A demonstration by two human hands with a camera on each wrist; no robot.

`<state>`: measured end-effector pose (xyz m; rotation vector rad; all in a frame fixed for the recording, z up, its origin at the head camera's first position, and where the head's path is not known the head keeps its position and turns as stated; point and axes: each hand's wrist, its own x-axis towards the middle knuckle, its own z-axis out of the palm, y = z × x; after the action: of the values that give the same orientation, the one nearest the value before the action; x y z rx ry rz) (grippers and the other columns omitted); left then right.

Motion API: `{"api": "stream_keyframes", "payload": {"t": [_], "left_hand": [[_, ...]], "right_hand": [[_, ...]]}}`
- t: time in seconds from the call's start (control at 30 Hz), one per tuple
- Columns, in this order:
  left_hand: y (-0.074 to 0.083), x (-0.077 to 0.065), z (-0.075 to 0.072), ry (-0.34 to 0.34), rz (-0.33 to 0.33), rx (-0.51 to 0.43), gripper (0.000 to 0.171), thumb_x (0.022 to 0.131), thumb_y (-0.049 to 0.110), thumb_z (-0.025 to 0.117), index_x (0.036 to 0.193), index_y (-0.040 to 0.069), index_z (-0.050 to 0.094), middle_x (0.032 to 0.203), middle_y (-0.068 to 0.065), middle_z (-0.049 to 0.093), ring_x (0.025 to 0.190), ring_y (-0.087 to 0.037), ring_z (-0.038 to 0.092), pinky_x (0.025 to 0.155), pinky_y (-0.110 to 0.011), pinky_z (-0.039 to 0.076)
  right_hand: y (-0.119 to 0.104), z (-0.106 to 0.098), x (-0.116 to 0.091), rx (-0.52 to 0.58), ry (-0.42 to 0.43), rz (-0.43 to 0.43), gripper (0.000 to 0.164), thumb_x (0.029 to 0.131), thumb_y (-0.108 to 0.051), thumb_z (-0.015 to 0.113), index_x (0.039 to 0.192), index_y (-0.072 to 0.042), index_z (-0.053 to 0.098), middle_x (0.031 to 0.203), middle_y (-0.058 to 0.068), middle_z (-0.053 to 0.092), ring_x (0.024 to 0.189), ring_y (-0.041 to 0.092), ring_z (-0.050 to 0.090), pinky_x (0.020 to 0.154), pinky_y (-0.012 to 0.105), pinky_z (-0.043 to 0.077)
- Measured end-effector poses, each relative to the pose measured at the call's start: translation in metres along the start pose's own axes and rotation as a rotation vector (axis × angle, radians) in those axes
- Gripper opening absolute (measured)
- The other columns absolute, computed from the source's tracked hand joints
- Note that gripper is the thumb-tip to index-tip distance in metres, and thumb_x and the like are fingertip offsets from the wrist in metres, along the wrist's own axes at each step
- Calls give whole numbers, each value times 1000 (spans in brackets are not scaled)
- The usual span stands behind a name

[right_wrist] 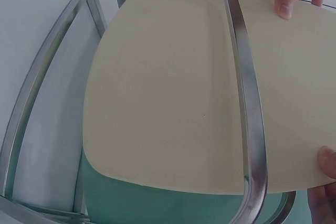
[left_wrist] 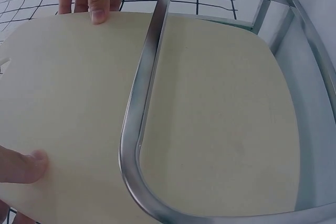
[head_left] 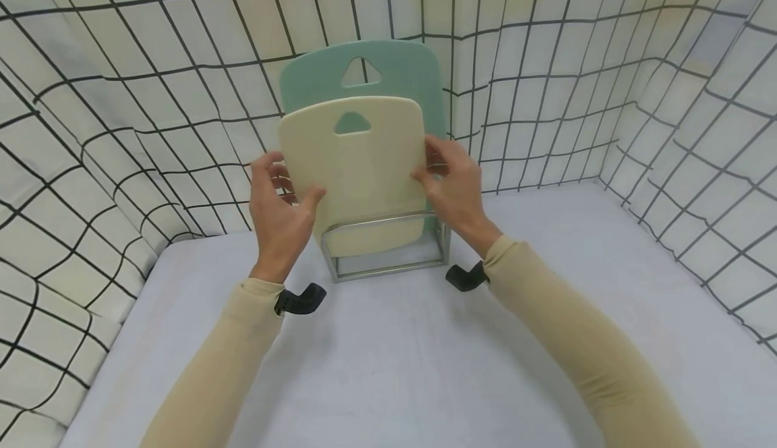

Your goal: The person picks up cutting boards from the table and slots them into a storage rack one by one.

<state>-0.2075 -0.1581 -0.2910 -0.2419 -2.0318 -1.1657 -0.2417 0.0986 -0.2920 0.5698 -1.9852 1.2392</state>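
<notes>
A cream cutting board [head_left: 364, 178] stands tilted in a metal rack [head_left: 388, 272], its lower part behind the rack's front bar. My left hand [head_left: 279, 215] pinches the board's left edge, thumb on the front face and fingers behind. On the opposite edge my right hand [head_left: 455, 185] grips it the same way, a little higher. Behind it a larger green cutting board [head_left: 394, 63] leans upright in the rack. In the right wrist view the cream board [right_wrist: 157, 93] sits inside the rack frame [right_wrist: 252, 129], its bottom edge above the rack's base.
The rack stands on a white tabletop [head_left: 388, 367]. A black wire grid [head_left: 528, 77] backed with white sheeting rises behind and on both sides of the table. Black camera mounts [head_left: 303, 298] are on both wrists.
</notes>
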Motion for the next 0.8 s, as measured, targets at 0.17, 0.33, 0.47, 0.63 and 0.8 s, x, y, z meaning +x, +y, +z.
{"api": "stream_keyframes", "payload": {"t": [0.17,0.33,0.47,0.63,0.8], "left_hand": [[0,-1,2,5,-13,-15,64,85,4,80,139,3,47,112,-18,58,88,-13,53,72,-23,48],[-1,-3,5,4,-24,-23,65,84,3,80,140,4,47,113,-18,59,89,-13,54,72,-19,49],[0,-4,7,-1,-22,-28,65,84,2,81,140,4,47,113,-19,59,89,-15,55,72,-24,51],[0,-6,9,-8,-21,-27,65,83,2,81,139,4,48,112,-18,59,89,-16,56,71,-21,51],[0,-7,12,-7,-30,-24,65,83,2,81,139,5,48,111,-17,59,90,-18,57,72,-23,51]], "right_hand": [[1,-2,-2,-13,-5,4,53,82,4,81,132,0,65,115,19,70,102,30,73,88,34,65],[3,-4,-2,-16,-17,15,51,83,4,80,132,-1,65,113,18,69,102,30,73,88,34,65],[4,-6,-4,-24,-23,21,51,83,4,80,132,-1,66,112,18,69,101,29,73,87,34,65],[6,-8,-4,-39,-22,22,50,82,4,81,130,-1,67,109,18,69,100,29,73,85,35,65],[5,-10,-6,-52,-32,26,49,83,3,80,130,-1,67,108,19,68,99,30,73,85,35,65]]}}
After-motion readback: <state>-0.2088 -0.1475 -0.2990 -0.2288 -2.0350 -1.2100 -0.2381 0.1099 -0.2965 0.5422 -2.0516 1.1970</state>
